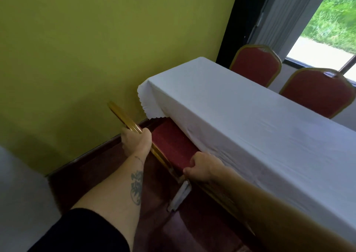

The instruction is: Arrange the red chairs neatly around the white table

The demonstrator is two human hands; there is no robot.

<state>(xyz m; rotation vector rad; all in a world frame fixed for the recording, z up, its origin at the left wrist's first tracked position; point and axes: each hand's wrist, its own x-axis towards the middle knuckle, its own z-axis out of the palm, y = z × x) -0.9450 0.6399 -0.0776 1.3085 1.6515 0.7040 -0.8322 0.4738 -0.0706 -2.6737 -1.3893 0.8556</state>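
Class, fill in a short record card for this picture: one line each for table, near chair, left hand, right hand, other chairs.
table: long, under a white tablecloth
near chair: red chair with gold frame, seat partly under the cloth
left hand: left hand grips the backrest's top rail
right hand: right hand holds the seat edge
other chairs: two red chairs on the far side

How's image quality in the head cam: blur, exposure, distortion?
Head view: right hand forearm close to the lens and smeared; window overexposed, grass soft; wide-angle bends the white table edges; left hand on the chair frame reasonably sharp.
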